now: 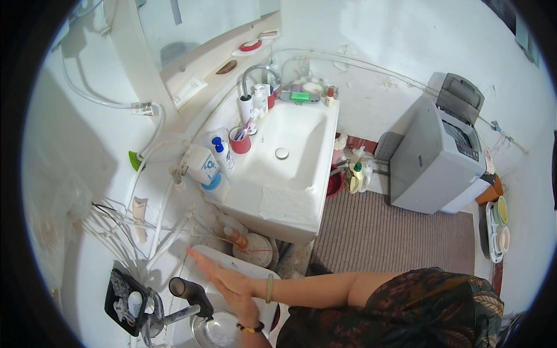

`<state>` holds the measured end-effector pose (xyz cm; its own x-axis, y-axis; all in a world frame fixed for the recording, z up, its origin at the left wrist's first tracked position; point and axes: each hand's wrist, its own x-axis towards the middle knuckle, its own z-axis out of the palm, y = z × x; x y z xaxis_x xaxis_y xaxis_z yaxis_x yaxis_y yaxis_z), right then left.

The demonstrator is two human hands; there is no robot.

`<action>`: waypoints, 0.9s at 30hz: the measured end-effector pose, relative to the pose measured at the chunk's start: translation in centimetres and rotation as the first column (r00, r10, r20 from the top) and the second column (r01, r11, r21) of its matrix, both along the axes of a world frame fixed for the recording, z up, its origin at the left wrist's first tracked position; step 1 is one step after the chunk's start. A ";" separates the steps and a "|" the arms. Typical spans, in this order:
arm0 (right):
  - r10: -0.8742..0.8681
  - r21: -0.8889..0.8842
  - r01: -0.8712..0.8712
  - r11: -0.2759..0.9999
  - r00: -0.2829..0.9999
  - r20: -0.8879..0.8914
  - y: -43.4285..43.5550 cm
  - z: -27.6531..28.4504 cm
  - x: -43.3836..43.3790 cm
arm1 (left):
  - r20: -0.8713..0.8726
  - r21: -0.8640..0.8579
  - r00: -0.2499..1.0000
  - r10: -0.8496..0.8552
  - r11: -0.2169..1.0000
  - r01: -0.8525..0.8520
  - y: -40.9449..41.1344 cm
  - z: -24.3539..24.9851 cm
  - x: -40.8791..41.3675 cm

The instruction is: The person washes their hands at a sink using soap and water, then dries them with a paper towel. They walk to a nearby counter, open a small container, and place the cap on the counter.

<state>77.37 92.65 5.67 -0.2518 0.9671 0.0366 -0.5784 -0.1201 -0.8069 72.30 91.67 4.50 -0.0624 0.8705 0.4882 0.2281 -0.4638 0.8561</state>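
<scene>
My right hand, with a pale bangle on its wrist, is stretched flat above a white basin at the lower left. My left hand lies against it near the palm, with a dark and yellow bracelet at the wrist; its fingers are largely hidden. Neither hand visibly holds anything. Just left of the hands is the dark spout attachment of a metal faucet. Below the spout, a metal bowl stands in the white basin.
A black tray with scrubbers hangs beside the faucet. Beyond stands a white washbasin with bottles, a red cup and a green soap bar. A washing machine stands at the right by a striped mat.
</scene>
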 end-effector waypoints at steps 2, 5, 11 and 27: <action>0.055 0.089 -0.064 0.994 0.993 0.107 -0.3 -0.1 0.3 | 0.014 0.101 0.999 -0.043 0.994 0.042 -0.4 -0.6 -0.2; 0.029 0.218 -0.102 0.971 0.949 0.315 -0.7 -0.3 0.1 | -0.004 0.054 0.994 0.105 0.993 -0.105 0.5 1.5 -1.5; 0.137 -0.007 -0.137 0.991 0.989 0.048 -0.9 -0.1 -1.1 | 0.049 -0.285 0.984 0.171 0.947 -0.150 2.2 2.4 -4.9; -0.039 0.181 0.017 0.983 0.992 0.117 -1.2 4.5 1.0 | 0.316 -0.106 0.850 0.421 0.906 -0.409 1.8 5.2 0.5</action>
<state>78.37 91.46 10.16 -0.2380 0.9542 0.1815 -0.4779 0.0476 -0.8771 72.78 93.47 9.74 -0.5708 0.7434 0.3486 0.1008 -0.3578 0.9283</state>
